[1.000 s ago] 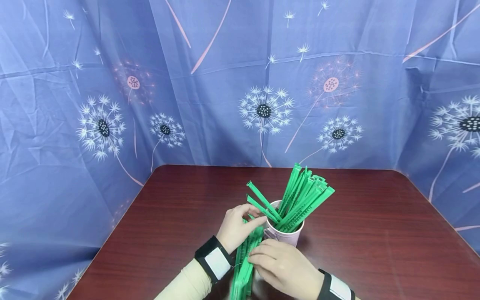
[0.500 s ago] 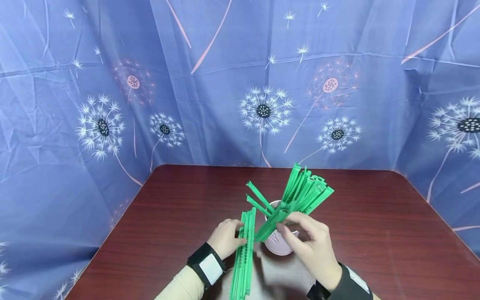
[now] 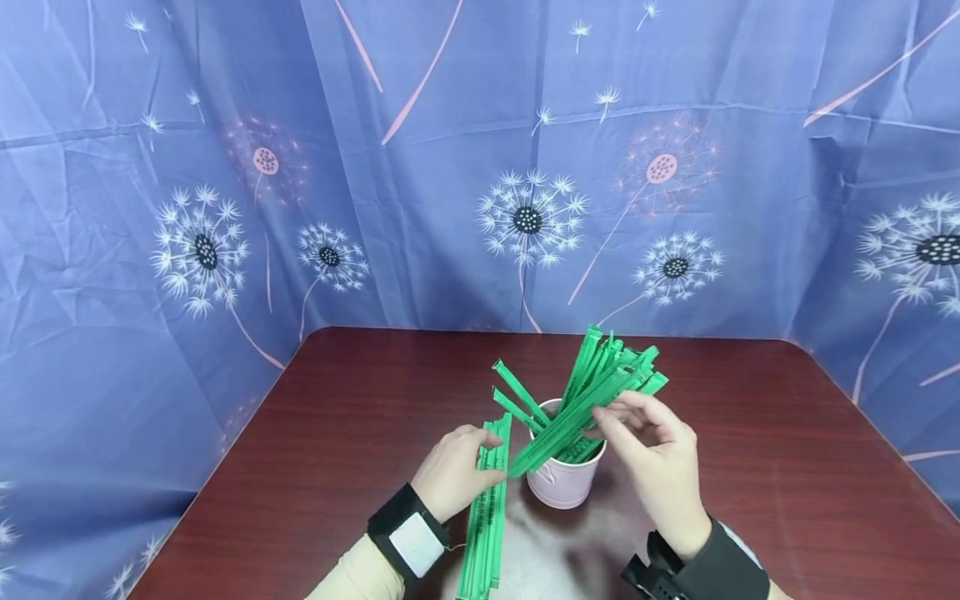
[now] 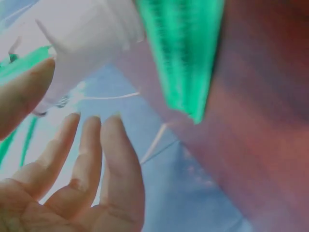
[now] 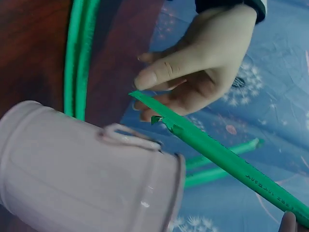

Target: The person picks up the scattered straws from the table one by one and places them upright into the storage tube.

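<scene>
My right hand (image 3: 663, 458) pinches long, slim green stick packets (image 3: 573, 421) slantwise over a small pale pink bucket (image 3: 564, 485); how many it holds is unclear. Their lower end points left, and in the right wrist view they stretch past the bucket (image 5: 91, 164) towards my left hand (image 5: 207, 63). Many green packets (image 3: 588, 367) stand in the bucket, leaning different ways. On the table, a row of green packets (image 3: 486, 517) lies beside my left hand (image 3: 457, 471). In the left wrist view that hand's fingers (image 4: 120, 169) are extended, with nothing held between them.
A dark red-brown wooden table (image 3: 360, 400) carries everything. Blue cloth (image 3: 435, 208) with dandelion prints hangs behind it and at both sides. Black bands with white pads (image 3: 417, 543) circle the wrists.
My right hand has lifted packets from the table pile and carried them up and right to the bucket. My left hand has moved slightly down and left, beside the remaining row.
</scene>
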